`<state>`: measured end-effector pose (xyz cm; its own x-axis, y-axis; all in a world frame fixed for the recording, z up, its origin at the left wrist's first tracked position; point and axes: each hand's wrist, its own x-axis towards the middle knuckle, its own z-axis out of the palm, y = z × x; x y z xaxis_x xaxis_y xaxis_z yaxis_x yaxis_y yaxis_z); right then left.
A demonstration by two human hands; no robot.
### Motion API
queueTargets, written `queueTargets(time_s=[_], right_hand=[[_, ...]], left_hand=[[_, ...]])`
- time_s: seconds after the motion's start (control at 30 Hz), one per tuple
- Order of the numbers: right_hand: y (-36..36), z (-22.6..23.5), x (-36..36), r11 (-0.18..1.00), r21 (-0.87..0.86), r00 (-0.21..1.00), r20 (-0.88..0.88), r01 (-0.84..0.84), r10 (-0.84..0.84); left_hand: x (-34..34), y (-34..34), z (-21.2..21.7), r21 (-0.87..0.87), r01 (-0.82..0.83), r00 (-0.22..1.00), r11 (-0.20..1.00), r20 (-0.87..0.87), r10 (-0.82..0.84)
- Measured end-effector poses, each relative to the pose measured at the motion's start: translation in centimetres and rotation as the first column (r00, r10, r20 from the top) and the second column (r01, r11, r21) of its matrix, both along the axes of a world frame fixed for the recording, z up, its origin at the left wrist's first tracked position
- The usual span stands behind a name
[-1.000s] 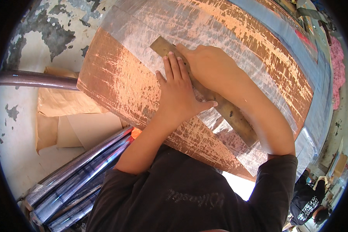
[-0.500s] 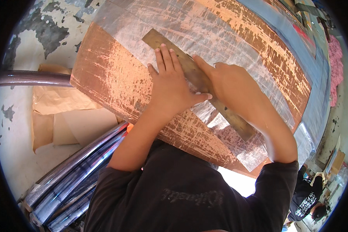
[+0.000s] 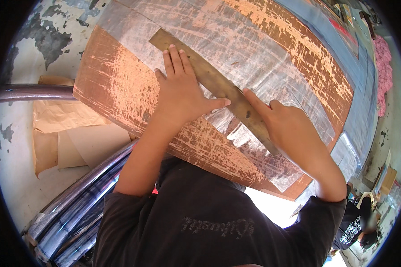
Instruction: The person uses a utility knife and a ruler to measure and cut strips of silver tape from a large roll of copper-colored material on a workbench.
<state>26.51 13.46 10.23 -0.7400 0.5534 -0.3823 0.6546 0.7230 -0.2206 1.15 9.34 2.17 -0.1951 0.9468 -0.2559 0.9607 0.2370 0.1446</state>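
Observation:
A long, flat, worn brass-coloured straightedge (image 3: 229, 91) lies slantwise over a clear plastic sheet (image 3: 236, 53) on a scuffed brown board (image 3: 116, 66). My left hand (image 3: 178, 95) lies flat with fingers spread. Its fingertips and thumb press on the straightedge's near edge. My right hand (image 3: 289, 127) is at the far edge, toward the lower right end. Its index finger points along that edge, and the other fingers are curled under. Whatever those curled fingers hold is hidden beneath the hand.
Shiny rolls of film (image 3: 82, 200) lean at the lower left, below brown paper (image 3: 71, 115). Another roll (image 3: 35, 92) reaches the board's left edge. A pink bundle (image 3: 382, 71) is at the far right. Another person (image 3: 354, 222) in dark clothes is at the lower right.
My right hand has slid along the straightedge toward its lower right end, uncovering more of it. The board, straightedge and my left hand appear shifted slightly left in view.

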Motion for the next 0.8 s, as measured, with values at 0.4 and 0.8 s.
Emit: queueTargets(time_s=[0.4,0.8], right_hand=[[-3.7,1.0,6.8,0.997,-0.028,0.993,0.094,0.071,-0.068],[-2.5,4.7,6.1,0.99,0.044,0.991,0.006,0.133,-0.134]], left_hand=[[-0.1,-0.2,-0.4,0.029,0.027,1.0,0.999,0.003,-0.027],[-0.5,-0.5,-0.9,0.071,0.031,0.999,0.997,0.038,-0.033]])
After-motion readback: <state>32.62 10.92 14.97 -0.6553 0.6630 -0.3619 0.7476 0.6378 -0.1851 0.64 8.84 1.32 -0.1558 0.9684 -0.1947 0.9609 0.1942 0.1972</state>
